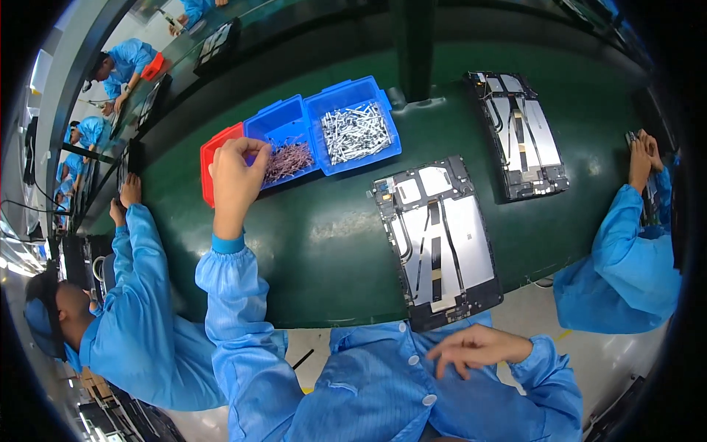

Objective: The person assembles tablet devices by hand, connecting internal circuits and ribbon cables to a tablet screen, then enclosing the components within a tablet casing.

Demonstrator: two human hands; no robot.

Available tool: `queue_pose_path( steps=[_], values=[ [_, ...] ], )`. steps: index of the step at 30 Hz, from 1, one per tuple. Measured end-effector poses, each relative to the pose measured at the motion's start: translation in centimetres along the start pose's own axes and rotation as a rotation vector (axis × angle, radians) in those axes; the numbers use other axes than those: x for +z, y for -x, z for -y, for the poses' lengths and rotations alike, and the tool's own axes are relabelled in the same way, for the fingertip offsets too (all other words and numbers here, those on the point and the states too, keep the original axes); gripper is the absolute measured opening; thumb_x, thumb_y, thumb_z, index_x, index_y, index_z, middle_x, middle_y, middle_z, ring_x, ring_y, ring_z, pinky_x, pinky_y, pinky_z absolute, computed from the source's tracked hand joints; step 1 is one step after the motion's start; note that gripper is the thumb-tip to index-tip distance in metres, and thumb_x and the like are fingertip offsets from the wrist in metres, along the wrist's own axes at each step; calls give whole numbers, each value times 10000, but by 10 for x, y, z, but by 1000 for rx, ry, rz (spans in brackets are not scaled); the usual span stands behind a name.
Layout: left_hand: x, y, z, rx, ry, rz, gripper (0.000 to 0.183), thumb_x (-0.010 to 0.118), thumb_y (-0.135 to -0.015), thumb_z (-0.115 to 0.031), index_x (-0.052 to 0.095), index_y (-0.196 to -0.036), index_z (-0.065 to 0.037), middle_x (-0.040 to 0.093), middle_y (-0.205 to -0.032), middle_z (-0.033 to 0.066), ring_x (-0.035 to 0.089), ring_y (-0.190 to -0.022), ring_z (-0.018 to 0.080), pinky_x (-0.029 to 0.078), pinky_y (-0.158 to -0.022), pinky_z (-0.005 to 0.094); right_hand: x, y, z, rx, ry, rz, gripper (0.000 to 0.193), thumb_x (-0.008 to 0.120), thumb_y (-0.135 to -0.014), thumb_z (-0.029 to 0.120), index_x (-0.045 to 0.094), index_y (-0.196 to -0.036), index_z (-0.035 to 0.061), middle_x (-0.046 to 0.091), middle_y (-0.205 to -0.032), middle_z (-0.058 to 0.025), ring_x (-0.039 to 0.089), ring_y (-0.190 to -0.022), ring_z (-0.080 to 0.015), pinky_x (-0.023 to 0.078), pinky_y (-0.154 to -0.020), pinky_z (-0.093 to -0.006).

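My left hand (237, 168) is raised over the parts bins, its fingers curled and the thumb against them in a pinch. Whatever lies between the fingertips is hidden or too small to make out. Just beyond it is a blue bin (278, 116) with thin reddish-brown pieces (289, 160) in it. My right hand (475, 349) hovers by my body below the table edge, fingers loosely apart and holding nothing. Closest to it lies an opened tablet-like device (468, 236), with silver panels, black cables and a dark frame, near the table's front edge.
A second blue bin (389, 132) holds many small white-and-silver parts; a red bin (208, 169) stands left. Another opened device (541, 132) lies at the back right of the green table (324, 258). A dark post (412, 51) rises behind. Co-workers sit left (140, 339) and right (618, 272).
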State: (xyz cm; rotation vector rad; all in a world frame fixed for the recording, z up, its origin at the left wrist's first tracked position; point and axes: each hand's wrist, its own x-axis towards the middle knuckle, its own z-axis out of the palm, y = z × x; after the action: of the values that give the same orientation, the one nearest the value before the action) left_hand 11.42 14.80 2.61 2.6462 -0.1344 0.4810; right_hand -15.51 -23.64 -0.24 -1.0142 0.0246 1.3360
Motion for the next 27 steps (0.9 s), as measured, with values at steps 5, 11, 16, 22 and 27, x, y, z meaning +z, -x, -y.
queue_pose_path(
  steps=[5,11,16,22,27],
  values=[
    [-3,6,2,-50,-1,-40,189,751,-801,-209,729,-820,-21,700,-822,101,645,-812,233,475,-722,378,-20,27,47,-326,372,-108,302,654,-933,72,645,-1225,-6,738,-911,-45,607,-684,-21,470,-579,-184],
    [-8,10,4,-178,326,10,180,746,-836,-177,734,-883,-3,719,-877,99,641,-854,155,489,-786,281,-51,5,102,-616,421,-795,190,618,-954,108,675,-1096,-4,667,-752,-17,508,-545,-5,379,-482,-160],
    [-6,15,9,7,286,-163,174,740,-856,-145,721,-916,18,701,-856,71,601,-781,124,473,-723,263,-79,-13,134,-810,983,-1063,253,663,-911,106,644,-1120,-35,630,-908,-63,492,-552,-56,381,-486,-224],
    [-4,35,-15,-105,475,-298,99,727,-874,-110,704,-893,-15,666,-872,26,564,-770,90,443,-690,237,-86,-31,158,-701,1170,-1118,400,657,-925,266,616,-1205,-16,568,-1086,-134,571,-686,-214,472,-618,-317],
    [16,111,-82,-233,1000,249,72,672,-906,-12,654,-974,-24,593,-1138,89,589,-985,127,491,-877,270,-93,-41,153,-701,1225,-989,369,609,-963,233,591,-1264,21,558,-1173,-104,591,-757,-185,488,-659,-293]
  ],
)
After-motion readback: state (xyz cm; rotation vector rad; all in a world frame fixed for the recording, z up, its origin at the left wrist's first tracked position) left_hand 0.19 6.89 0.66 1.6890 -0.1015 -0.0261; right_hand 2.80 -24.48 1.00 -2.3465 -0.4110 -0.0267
